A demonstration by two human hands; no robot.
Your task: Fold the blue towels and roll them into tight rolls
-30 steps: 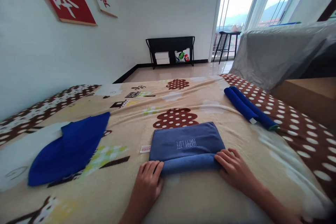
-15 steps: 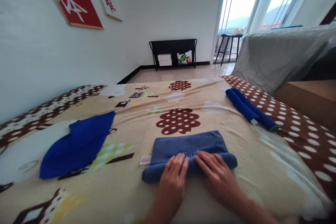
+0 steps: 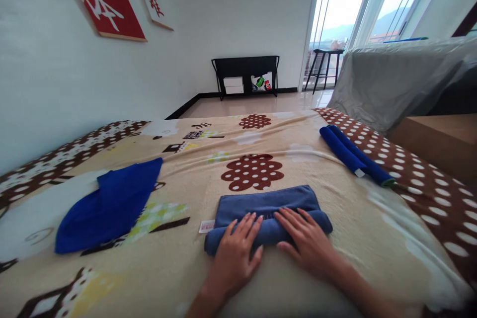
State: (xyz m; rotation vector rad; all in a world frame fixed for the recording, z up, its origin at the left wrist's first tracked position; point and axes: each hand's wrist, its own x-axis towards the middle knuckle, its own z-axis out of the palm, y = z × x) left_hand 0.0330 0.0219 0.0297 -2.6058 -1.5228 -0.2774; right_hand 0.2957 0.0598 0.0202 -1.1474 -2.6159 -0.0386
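A slate-blue towel (image 3: 266, 201) lies on the patterned blanket (image 3: 261, 154), its near edge wound into a roll. My left hand (image 3: 236, 251) rests palm down on the roll's left half, fingers spread. My right hand (image 3: 303, 238) lies flat on the right half, fingers stretched over the roll toward the flat part. Neither hand grips anything. A small white tag (image 3: 206, 226) pokes out at the towel's left side.
A bright blue cloth (image 3: 110, 203) lies loosely folded at the left. Two rolled dark-blue towels (image 3: 354, 155) lie at the right on the blanket's dotted border. A grey-covered sofa (image 3: 395, 77) and a wooden surface (image 3: 439, 136) stand beyond the right side.
My hands moved from the roll's two ends to its middle, and the roll advanced over the towel, covering the lettering. The flat part has grown shorter.
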